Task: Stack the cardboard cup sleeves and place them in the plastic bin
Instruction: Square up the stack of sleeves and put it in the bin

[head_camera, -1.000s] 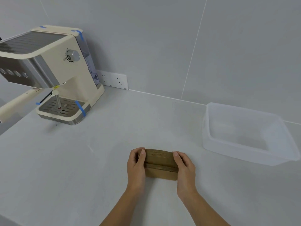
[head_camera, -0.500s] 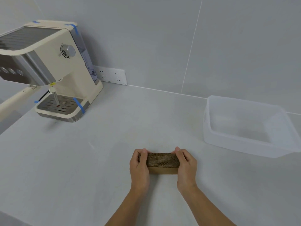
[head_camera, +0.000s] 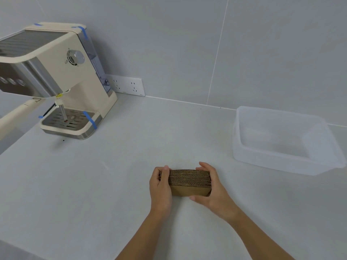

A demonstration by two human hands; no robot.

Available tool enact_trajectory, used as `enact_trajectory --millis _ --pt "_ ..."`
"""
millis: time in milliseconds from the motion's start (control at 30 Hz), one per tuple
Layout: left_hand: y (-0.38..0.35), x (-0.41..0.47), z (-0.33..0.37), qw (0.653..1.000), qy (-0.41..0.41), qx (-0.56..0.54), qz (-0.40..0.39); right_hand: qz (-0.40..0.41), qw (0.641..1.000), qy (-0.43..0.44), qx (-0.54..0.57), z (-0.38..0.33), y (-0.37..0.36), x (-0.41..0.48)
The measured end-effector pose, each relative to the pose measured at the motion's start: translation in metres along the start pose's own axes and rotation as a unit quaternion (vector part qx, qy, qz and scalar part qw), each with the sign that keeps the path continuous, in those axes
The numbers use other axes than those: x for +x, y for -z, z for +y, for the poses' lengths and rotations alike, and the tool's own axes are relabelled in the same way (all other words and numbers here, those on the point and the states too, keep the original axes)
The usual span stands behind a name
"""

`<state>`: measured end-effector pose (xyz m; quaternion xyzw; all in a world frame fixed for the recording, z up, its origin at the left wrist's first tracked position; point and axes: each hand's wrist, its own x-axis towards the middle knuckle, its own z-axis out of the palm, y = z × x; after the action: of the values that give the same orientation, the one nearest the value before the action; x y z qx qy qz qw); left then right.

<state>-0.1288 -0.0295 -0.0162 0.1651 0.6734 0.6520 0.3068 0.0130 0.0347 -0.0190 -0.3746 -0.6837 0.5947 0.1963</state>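
Observation:
A stack of several flattened brown cardboard cup sleeves [head_camera: 189,182] stands on edge on the white counter, its corrugated edges facing up and towards me. My left hand [head_camera: 161,186] clasps the stack's left end and my right hand [head_camera: 211,186] clasps its right end, fingers curled over the far side. The translucent plastic bin [head_camera: 244,147] sits to the right and farther back, with nothing visible inside it.
A cream and steel espresso machine [head_camera: 56,77] with blue tape strips stands at the back left, its portafilter handle [head_camera: 16,114] sticking out leftward. A white wall socket [head_camera: 127,86] is at the base of the grey tiled wall.
The stack was lying flatter a second ago; both hands have tipped it up onto its edge and squeezed it together. The camera has shifted slightly.

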Motion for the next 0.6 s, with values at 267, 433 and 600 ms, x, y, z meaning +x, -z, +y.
enact_trajectory --millis 267,433,600 --pt "0.017 -0.002 0.0 0.992 -0.035 0.035 -0.12 0.036 0.999 -0.003 0.009 0.007 0.0 0.002" --pt "0.05 0.006 0.002 0.952 -0.042 0.114 -0.279 0.033 0.999 -0.013 0.026 0.006 0.0 0.003" --pt "0.06 0.011 0.004 0.948 -0.065 0.151 -0.273 0.042 0.999 -0.011 0.029 0.004 0.002 0.003"
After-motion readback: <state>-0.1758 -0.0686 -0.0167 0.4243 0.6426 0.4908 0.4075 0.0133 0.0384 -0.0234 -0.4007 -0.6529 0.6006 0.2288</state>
